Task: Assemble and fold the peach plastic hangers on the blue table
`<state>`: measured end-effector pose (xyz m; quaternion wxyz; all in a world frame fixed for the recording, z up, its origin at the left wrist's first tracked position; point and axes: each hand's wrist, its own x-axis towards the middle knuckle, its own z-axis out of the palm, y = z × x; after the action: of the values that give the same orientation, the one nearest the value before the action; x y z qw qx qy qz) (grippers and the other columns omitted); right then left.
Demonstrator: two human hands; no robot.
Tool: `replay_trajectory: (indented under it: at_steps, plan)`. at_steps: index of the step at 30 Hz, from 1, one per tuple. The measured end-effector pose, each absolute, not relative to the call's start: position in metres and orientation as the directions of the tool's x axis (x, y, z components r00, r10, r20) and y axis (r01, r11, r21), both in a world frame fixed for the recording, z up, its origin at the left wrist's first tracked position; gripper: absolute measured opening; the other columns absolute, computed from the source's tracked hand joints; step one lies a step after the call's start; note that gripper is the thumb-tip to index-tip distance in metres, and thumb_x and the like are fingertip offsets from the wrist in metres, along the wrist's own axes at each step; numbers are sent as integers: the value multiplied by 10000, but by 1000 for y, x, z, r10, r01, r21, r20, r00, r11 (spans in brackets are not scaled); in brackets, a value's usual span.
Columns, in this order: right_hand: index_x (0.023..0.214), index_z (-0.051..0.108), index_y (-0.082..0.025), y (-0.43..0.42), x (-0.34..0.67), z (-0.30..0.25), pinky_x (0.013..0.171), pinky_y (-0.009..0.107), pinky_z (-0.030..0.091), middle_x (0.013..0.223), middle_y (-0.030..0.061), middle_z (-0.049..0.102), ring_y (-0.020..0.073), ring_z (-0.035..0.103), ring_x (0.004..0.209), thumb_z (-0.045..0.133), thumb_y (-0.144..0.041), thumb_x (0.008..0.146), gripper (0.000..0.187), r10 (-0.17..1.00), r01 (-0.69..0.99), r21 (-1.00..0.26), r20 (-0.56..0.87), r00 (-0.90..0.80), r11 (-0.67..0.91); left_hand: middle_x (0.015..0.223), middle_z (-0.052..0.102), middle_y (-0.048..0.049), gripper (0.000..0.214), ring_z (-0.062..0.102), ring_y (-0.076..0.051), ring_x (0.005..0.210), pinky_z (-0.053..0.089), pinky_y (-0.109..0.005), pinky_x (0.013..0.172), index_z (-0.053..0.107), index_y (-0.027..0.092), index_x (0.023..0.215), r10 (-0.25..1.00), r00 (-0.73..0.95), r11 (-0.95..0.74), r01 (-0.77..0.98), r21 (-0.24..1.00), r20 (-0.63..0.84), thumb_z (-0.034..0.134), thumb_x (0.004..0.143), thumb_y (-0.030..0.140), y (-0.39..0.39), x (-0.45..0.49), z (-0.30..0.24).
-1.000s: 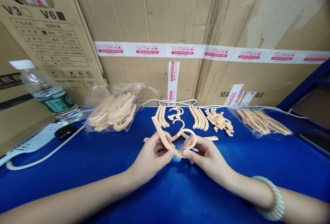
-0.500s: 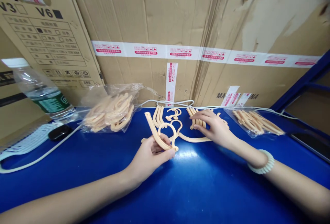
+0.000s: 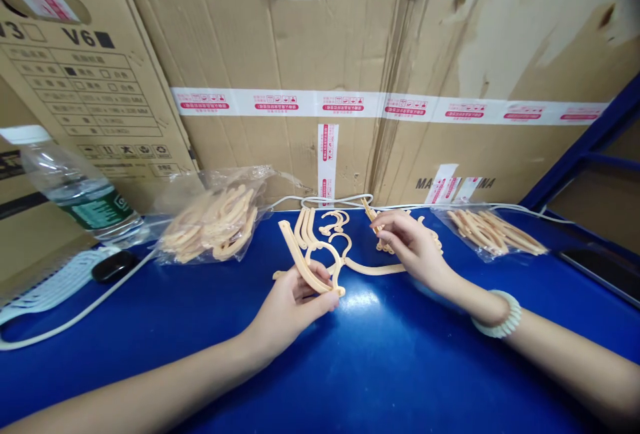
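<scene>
In the head view, my left hand [image 3: 287,304] pinches a beige plastic hanger piece [image 3: 296,247], a round hook joined to one curved arm, raised above the blue table. My right hand [image 3: 413,247] has its thumb and fingers closed on a slim hanger arm [image 3: 369,209], tilted up off the table. Below and behind the right hand lie more loose hanger arms [image 3: 386,247], partly hidden by it. Between my hands lies a hanger [image 3: 373,269] with hook and spread arms, its left part covered by my left hand. Farther back are several loose arms [image 3: 305,226] and loose hooks [image 3: 336,222].
A clear bag of hanger parts [image 3: 215,221] sits at the left, another bag [image 3: 495,231] at the right. A water bottle [image 3: 85,187], a pale hairbrush [image 3: 60,287] and a black object [image 3: 115,266] stand left. A phone [image 3: 600,277] lies right. Cardboard [image 3: 280,154] backs the table [image 3: 320,381].
My right hand has picked up one hanger arm from the row at the right and tilted it upward. The left hand keeps its grip almost unmoved. The view has shifted slightly.
</scene>
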<state>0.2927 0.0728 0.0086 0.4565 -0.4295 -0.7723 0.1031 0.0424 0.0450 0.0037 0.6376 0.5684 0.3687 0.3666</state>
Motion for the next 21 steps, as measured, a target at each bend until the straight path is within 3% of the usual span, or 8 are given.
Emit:
replay_trajectory:
  at_steps: [3,6,9,12,15,19,21]
  plan:
    - [1052,616,-215,51,274,16,637,312,547,928,59,674,164,662,693,518,-344,989,174,859,299,-808,503,-95,507,785,669,14,337,646,-142,719,497,-300,755,525,185,878,890,455,76,-53,996,-44,791,705,299,46,41,2]
    - [1076,683,-203,33,258,19,800,365,569,875,64,724,206,696,838,580,-422,953,271,921,79,-920,374,-107,383,787,676,15,351,664,-153,732,512,-316,775,514,192,884,885,463,92,-67,994,-50,799,704,293,46,40,0]
    - [979,746,-211,25,251,15,836,382,561,977,78,742,216,686,884,631,-464,910,286,953,-29,-958,287,-95,285,794,670,21,328,660,-142,721,524,-315,777,507,195,883,880,475,76,-93,993,-23,783,729,282,46,40,-1]
    - [917,750,-210,24,248,11,783,345,550,907,57,734,191,662,821,731,-411,834,218,975,-30,-978,207,-79,206,839,668,9,289,653,-140,722,528,-313,761,517,194,878,868,495,19,-118,993,42,765,756,279,47,40,-2]
    - [1028,686,-236,25,247,8,690,274,526,920,16,682,133,616,739,788,-326,776,287,985,-55,-987,157,-67,154,838,668,-1,256,648,-143,723,524,-307,742,532,187,870,860,507,-12,-106,994,65,751,777,282,48,41,0]
    - [1231,572,-302,27,246,4,706,271,544,1085,11,625,106,623,738,847,-246,682,616,995,-209,-975,87,-48,75,783,659,11,226,642,-136,701,509,-286,712,541,183,841,865,501,-16,-55,998,42,743,773,256,48,42,4]
    - [1163,617,-243,27,245,1,779,300,552,957,16,670,137,660,786,856,-258,676,543,993,-255,-967,24,-116,-7,778,660,14,214,643,-133,699,507,-281,708,542,182,844,864,503,-15,-44,999,35,734,774,245,47,42,5]
